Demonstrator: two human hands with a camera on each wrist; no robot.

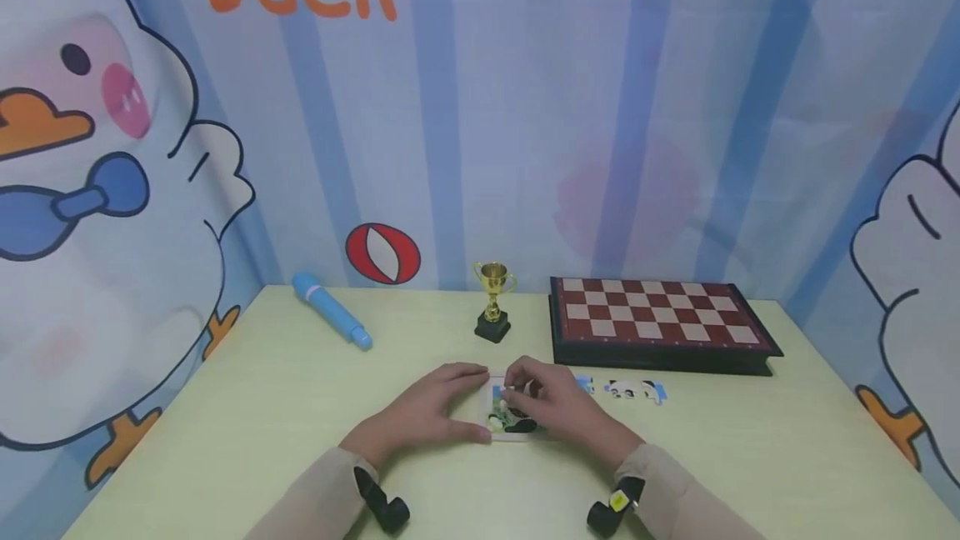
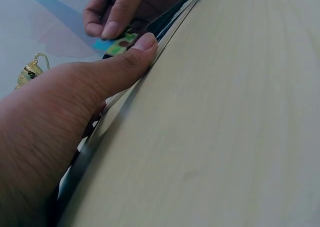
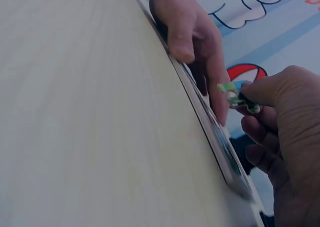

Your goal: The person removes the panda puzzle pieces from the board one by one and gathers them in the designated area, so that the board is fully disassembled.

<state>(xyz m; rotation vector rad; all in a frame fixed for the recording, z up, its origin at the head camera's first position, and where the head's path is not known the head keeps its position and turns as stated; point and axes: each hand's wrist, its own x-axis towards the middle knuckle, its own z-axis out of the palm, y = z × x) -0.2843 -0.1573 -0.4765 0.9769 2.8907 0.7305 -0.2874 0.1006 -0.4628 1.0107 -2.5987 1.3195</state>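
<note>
A small framed jigsaw puzzle board (image 1: 512,437) with a green, blue and black picture lies flat on the table between both hands. My left hand (image 1: 435,408) rests at its left side, thumb and fingers extended and touching the frame near its two left corners. Over the board, my right hand (image 1: 558,398) pinches a jigsaw piece (image 3: 227,88) between thumb and fingers. That piece is green and light blue, tilted and above the board in the right wrist view. The right hand covers the board's right part. Loose panda-printed pieces (image 1: 634,391) lie right of the right hand.
Behind the pieces stands a red-and-white chessboard box (image 1: 660,315). A small gold trophy (image 1: 492,302) on a black base is beyond the board. At the back left lies a blue pen-like tube (image 1: 332,311). A duck-printed curtain (image 1: 510,107) hangs behind the table (image 1: 225,440).
</note>
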